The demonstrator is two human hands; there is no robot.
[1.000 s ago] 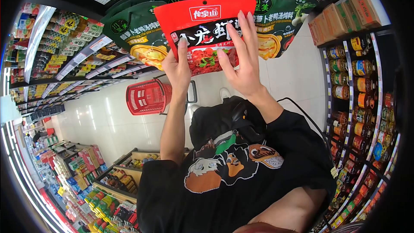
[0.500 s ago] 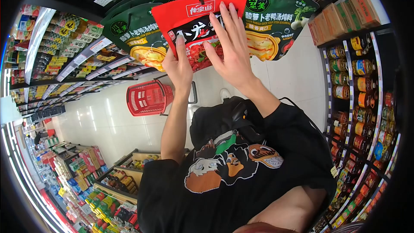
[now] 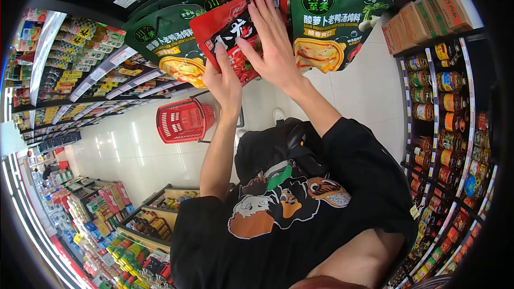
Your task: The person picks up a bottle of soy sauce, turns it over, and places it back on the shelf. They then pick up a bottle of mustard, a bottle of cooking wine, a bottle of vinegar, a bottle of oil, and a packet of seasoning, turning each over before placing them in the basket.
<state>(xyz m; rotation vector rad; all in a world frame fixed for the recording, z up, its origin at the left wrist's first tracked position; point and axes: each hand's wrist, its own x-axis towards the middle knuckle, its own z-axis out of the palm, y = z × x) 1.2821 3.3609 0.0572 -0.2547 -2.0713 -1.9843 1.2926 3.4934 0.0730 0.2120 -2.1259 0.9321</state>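
Observation:
A red seasoning pouch [image 3: 213, 17] with a black label is held up in front of the hanging green soup-seasoning pouches [image 3: 369, 18]. My left hand [image 3: 225, 86] grips its lower left edge, thumb on the front and the other fingers hidden behind. Across the pouch's front and right side lies my right hand [image 3: 274, 59], fingers stretched out and thumb apart. The pouch is tilted, its top right corner higher, and its right part looks bent. Much of its printing is covered by my right hand.
A red shopping basket [image 3: 184, 121] stands on the tiled floor to the left. Shelves of packets [image 3: 80, 48] line the left side; shelves of jars [image 3: 452, 104] line the right. Cardboard boxes [image 3: 428, 16] sit at upper right, and a wooden display stand [image 3: 160, 215] is at lower left.
The red pouch has tilted further and narrowed to my view as its right side bent. My right hand has shifted left with it, uncovering more of the green pouch on the right.

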